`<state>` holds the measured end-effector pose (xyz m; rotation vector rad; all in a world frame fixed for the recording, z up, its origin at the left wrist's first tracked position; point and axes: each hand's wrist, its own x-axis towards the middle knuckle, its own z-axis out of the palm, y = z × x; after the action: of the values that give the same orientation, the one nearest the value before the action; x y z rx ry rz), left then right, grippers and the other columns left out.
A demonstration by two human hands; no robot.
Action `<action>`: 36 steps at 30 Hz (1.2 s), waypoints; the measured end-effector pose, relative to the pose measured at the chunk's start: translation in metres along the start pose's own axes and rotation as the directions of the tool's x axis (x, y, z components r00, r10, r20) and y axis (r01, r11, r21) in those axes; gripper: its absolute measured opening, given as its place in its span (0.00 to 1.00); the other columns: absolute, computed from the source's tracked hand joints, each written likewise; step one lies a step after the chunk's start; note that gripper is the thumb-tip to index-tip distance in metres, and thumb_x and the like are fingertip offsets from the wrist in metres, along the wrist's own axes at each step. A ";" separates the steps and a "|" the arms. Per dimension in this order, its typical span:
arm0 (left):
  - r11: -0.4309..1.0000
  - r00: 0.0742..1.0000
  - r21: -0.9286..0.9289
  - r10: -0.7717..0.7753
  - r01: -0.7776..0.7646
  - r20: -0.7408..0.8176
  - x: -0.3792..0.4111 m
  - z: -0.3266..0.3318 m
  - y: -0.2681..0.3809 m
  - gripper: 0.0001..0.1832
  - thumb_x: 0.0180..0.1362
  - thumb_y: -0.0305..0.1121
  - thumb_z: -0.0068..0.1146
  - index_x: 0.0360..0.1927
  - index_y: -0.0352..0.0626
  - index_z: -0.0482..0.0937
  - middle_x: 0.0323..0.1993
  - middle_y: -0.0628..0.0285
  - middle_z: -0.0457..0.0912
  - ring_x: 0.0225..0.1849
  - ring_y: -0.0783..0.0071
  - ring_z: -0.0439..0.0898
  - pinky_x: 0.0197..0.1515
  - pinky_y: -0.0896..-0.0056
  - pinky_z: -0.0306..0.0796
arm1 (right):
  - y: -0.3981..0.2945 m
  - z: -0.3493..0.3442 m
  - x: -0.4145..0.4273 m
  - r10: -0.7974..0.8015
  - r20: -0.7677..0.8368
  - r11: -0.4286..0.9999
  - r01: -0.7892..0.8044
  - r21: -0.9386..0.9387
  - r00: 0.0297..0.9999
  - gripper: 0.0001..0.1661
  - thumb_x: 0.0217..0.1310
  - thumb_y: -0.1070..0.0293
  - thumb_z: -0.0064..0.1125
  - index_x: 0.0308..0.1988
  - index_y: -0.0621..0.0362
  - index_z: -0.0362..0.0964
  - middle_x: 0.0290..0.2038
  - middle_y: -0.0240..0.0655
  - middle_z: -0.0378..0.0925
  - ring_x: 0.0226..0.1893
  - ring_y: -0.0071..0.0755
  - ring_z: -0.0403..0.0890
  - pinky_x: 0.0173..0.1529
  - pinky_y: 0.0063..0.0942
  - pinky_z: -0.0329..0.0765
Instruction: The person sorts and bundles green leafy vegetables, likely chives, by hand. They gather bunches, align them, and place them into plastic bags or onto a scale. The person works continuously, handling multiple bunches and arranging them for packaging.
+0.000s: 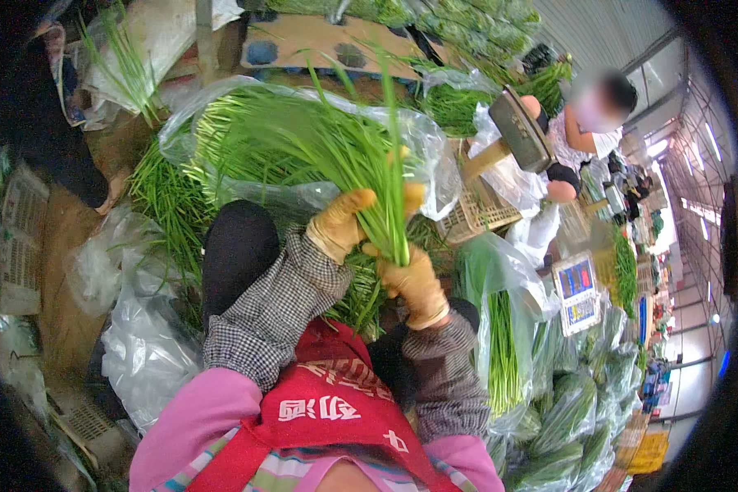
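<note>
Both of my hands wear yellowish work gloves. My left hand (pixel 338 224) is wrapped around a bunch of garlic chives (pixel 378 221) partway up its stalks. At the pale cut ends, my right hand (pixel 413 284) grips the same bunch, its fingers slightly blurred. The leaf tips fan upward and blur over an open clear plastic bag (pixel 181 132). Inside that bag lies a large heap of chives (pixel 252 135), with stem ends toward the left. Loose chives (pixel 360 295) lie below my hands, between my knees.
Crumpled plastic bags (pixel 150 344) lie at my left, beside more loose chives (pixel 172 203). A scale with a display (pixel 575 292) and bagged chives (pixel 504 357) stand at my right. A plastic crate (pixel 480 212) is ahead right. Another person (pixel 581 129) sits beyond it.
</note>
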<state>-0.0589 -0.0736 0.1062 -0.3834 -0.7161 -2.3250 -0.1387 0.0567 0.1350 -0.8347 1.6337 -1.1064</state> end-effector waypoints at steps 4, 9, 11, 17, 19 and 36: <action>0.980 0.988 0.196 0.006 0.024 -0.153 0.004 -0.010 0.014 0.31 0.49 0.34 0.59 0.56 0.32 0.64 0.24 0.66 0.74 0.27 0.73 0.74 0.36 0.69 0.71 | 0.134 0.000 0.018 -0.296 -0.220 0.663 0.034 -0.748 0.929 0.18 0.49 0.70 0.52 0.43 0.58 0.71 0.28 0.45 0.77 0.27 0.45 0.79 0.31 0.36 0.75; 0.983 0.992 0.177 0.061 -0.041 -0.107 0.015 -0.013 0.033 0.26 0.49 0.28 0.60 0.52 0.30 0.68 0.28 0.61 0.77 0.30 0.72 0.75 0.34 0.70 0.71 | 0.112 -0.034 -0.003 -0.180 -0.276 0.602 -0.116 -0.790 0.944 0.18 0.52 0.58 0.57 0.40 0.57 0.73 0.37 0.48 0.77 0.38 0.47 0.79 0.43 0.39 0.74; 0.976 0.985 0.213 0.068 -0.034 -0.156 0.015 -0.016 0.023 0.27 0.49 0.27 0.61 0.53 0.31 0.68 0.28 0.62 0.77 0.31 0.71 0.76 0.34 0.70 0.71 | 0.049 -0.031 -0.020 -0.434 -0.506 0.854 0.161 -0.495 0.745 0.25 0.51 0.55 0.58 0.45 0.59 0.70 0.39 0.47 0.76 0.39 0.48 0.77 0.45 0.40 0.72; 0.995 0.990 0.093 0.055 -0.043 -0.133 0.022 0.034 -0.041 0.30 0.52 0.32 0.58 0.57 0.33 0.62 0.29 0.67 0.70 0.35 0.75 0.70 0.44 0.71 0.68 | -0.014 -0.009 -0.015 -0.691 -0.277 0.419 0.058 -0.906 0.668 0.46 0.37 0.55 0.68 0.56 0.57 0.56 0.34 0.46 0.72 0.38 0.50 0.75 0.40 0.42 0.72; 0.982 0.986 0.187 0.011 0.021 -0.167 0.021 0.032 -0.047 0.35 0.50 0.36 0.60 0.60 0.35 0.59 0.34 0.63 0.74 0.38 0.72 0.72 0.46 0.69 0.69 | -0.006 -0.017 -0.010 -0.466 -0.434 0.583 -0.102 -0.806 0.771 0.40 0.41 0.55 0.66 0.53 0.55 0.60 0.31 0.47 0.75 0.33 0.53 0.77 0.35 0.41 0.74; 0.900 0.978 0.436 0.072 0.022 -0.197 0.002 0.030 -0.066 0.31 0.53 0.35 0.56 0.59 0.35 0.60 0.34 0.59 0.76 0.33 0.70 0.74 0.39 0.71 0.69 | -0.043 -0.026 -0.021 -0.853 -0.172 0.420 0.452 -0.787 0.492 0.33 0.37 0.65 0.68 0.48 0.55 0.69 0.43 0.42 0.71 0.46 0.42 0.67 0.50 0.33 0.66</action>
<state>-0.1025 -0.0158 0.1061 0.0552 -1.0848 -2.0591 -0.1554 0.0677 0.1853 -1.9807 2.3310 -1.4430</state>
